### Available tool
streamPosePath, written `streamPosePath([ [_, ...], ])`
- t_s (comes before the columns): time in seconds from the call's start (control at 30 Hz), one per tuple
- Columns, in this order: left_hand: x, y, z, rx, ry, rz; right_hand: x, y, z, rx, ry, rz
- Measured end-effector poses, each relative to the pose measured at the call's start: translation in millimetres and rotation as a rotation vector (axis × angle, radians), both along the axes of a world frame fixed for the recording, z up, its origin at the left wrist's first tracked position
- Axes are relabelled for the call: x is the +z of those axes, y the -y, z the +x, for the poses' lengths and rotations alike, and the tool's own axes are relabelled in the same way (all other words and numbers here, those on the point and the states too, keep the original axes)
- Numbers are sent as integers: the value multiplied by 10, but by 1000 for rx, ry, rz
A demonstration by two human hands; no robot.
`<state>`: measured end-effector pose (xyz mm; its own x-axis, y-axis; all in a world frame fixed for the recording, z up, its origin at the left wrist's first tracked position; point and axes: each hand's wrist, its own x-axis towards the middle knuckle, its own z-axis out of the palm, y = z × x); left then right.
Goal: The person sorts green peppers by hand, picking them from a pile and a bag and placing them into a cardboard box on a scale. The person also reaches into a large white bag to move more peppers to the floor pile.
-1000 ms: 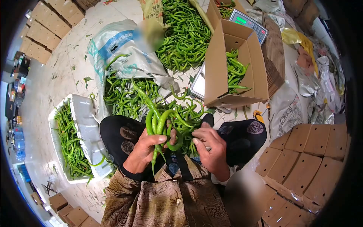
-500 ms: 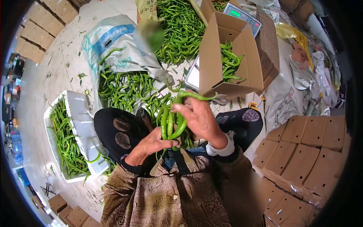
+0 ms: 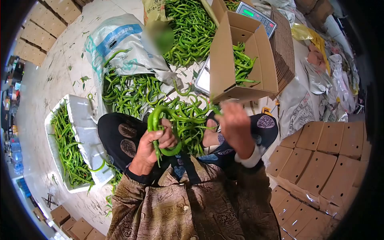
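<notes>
My left hand is closed around several long green chili peppers, which curve up over the fingers and hang below them. My right hand is smeared by motion near the front of the cardboard box, its fingers not clear; a blurred bit of green shows beside them. Between my legs lies a heap of loose peppers. It runs on to more peppers at the mouth of a white woven sack. The open cardboard box holds some peppers.
A white foam box of peppers stands at the left. Behind the cardboard box is a scale with a lit display. A larger pepper pile lies at the back. Stacked cartons fill the right, with plastic bags above them.
The left hand has shifted slightly left and up with its peppers. The right hand has moved away from it to the right, leaving the bunch in the left hand.
</notes>
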<state>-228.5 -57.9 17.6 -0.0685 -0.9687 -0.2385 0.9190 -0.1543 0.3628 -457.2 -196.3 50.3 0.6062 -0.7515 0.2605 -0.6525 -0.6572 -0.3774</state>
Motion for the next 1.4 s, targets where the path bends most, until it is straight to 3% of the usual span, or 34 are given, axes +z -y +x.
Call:
streamPosePath([
  [0.03,-2,7,28,21,-51,-9,-45,-132,39,40,-66,157],
  [0.1,42,36,50,60,-113,-41,-139,-363,137,395,190,194],
  [0.23,81,45,36,63,-176,-57,-78,-799,520,359,271,385],
  [0.4,86,33,62,87,-149,-85,-258,-785,563,447,291,256],
  [0.43,180,40,33,119,-67,26,-250,-793,549,448,289,257],
  [0.53,122,13,3,130,-9,146,-269,-758,430,203,444,910],
  [0.57,87,5,7,105,-28,154,-267,-739,407,207,442,910],
  [0.63,214,49,-23,2,145,211,-257,-703,375,136,868,1293],
  [0.7,66,3,27,-76,251,142,-266,-673,359,127,979,1335],
  [0.73,41,-39,42,-77,251,140,-324,-646,335,100,1158,1474],
  [0.8,43,-84,33,-10,176,162,-325,-590,300,-34,1376,1657],
  [0.9,163,-100,51,116,272,168,-453,-511,240,63,1609,1795],
  [0.97,222,-114,60,138,381,181,-472,-483,208,85,1639,1825],
  [1.1,367,-105,-109,-83,1102,181,-507,-506,215,63,1590,1789],
  [1.17,269,-67,-204,-15,1429,5,-486,-529,222,62,1515,1746],
  [1.2,279,-53,-232,-64,1509,25,-426,-541,235,50,1332,1651],
  [1.23,205,-41,-233,-45,1605,-143,-360,-552,252,38,1153,1551],
  [1.37,126,-22,-339,-47,1770,-277,-63,-594,412,83,1134,1535],
  [1.4,135,-15,-381,-154,1926,-211,-145,-607,423,89,1076,1475],
])
